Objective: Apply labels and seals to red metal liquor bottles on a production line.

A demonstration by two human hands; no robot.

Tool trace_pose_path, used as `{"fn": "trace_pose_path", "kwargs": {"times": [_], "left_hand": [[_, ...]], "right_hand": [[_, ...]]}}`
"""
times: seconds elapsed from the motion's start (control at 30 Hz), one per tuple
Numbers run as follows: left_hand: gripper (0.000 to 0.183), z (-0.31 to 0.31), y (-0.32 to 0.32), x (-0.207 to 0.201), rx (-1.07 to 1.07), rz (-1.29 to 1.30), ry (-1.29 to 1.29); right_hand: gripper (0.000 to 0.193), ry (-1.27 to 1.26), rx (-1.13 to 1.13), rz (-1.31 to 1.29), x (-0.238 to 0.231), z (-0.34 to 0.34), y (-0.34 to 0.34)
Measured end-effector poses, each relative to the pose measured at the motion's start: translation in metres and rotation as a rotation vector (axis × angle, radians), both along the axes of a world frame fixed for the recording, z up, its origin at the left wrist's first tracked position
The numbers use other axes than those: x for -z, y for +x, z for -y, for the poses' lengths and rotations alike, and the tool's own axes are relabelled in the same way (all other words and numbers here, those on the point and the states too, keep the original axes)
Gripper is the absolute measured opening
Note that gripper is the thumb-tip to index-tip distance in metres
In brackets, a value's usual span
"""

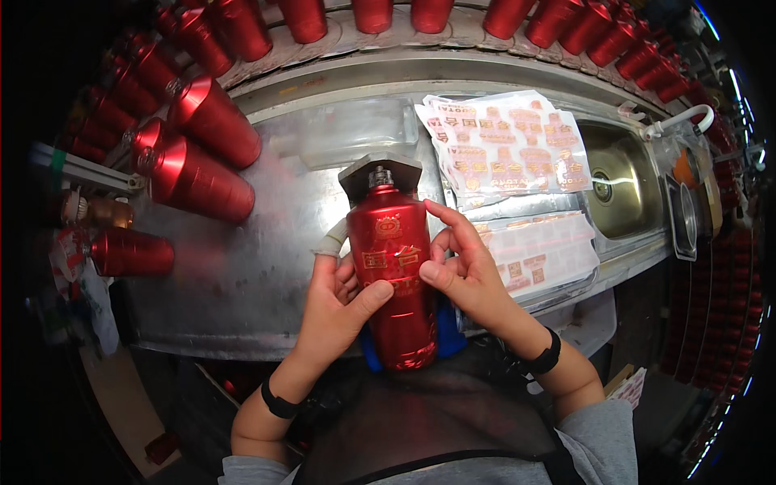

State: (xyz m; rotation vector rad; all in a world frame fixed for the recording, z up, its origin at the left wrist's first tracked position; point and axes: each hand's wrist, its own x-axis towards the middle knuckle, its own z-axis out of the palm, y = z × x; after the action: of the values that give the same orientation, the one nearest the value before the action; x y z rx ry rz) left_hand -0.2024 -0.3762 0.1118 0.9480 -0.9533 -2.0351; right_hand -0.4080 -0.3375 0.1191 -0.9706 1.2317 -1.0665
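Left hand (335,303) gripped red bottle (394,275) from its side, right hand (462,271) pressed fingertips on its gold label, bottle lay over steel surface (242,275), sheets of gold stickers (505,145) beyond, red bottles (198,162) crowding left, sink (622,182) right.

Open bench to your left, clutter ahead and right

Left of your left hand (335,303) the metal bench (242,275) lies bare; red bottles (202,182) block farther left, sticker sheets (505,145) crowd beyond your right hand (465,271).
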Motion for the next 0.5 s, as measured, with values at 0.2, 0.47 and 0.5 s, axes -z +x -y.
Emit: {"fn": "trace_pose_path", "kwargs": {"times": [0.2,0.47,0.5], "left_hand": [[0.096,-0.001,0.000,0.002,0.017,0.016,-0.052],[0.084,-0.004,-0.007,-0.004,-0.005,0.137,-0.109],[0.077,-0.004,-0.009,-0.006,-0.030,0.109,-0.116]], "right_hand": [[0.087,0.005,-0.013,-0.046,0.001,-0.002,-0.001],[0.091,0.000,-0.005,-0.068,-0.002,-0.002,0.006],[0.091,-0.002,-0.010,-0.079,-0.001,-0.002,0.005]]}}
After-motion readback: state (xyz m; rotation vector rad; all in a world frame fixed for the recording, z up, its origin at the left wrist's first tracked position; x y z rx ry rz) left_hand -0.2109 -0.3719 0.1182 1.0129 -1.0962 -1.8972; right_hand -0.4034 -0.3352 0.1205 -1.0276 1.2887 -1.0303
